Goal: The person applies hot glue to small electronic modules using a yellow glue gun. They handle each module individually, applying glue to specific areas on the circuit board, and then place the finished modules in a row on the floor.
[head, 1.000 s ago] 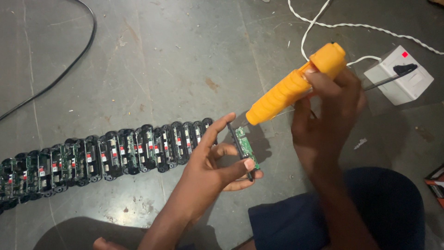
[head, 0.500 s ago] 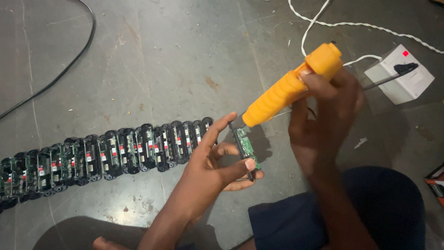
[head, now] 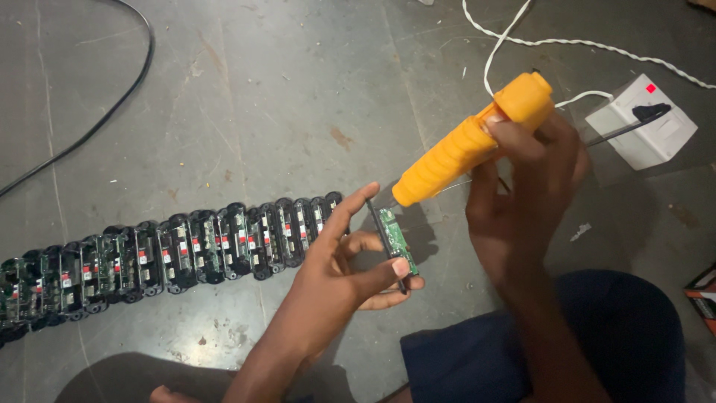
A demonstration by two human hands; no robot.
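Observation:
My left hand (head: 344, 270) pinches a small black module with a green circuit board (head: 393, 239), held on edge above the floor, index finger stretched along its top. My right hand (head: 526, 183) grips an orange glue gun (head: 472, 143) whose ribbed barrel slants down to the left, its tip just above the board. A long row of similar black modules with green boards (head: 160, 256) lies on the floor to the left of my left hand.
A white socket box (head: 641, 133) with a black plug sits at the right, a white cable (head: 522, 37) running from it. A black cable (head: 89, 130) curves at the upper left. The floor is grey concrete. My knee in dark cloth (head: 589, 351) is at the lower right.
The glue gun's tip has shifted slightly left and down toward the board. My left hand keeps the module in about the same place.

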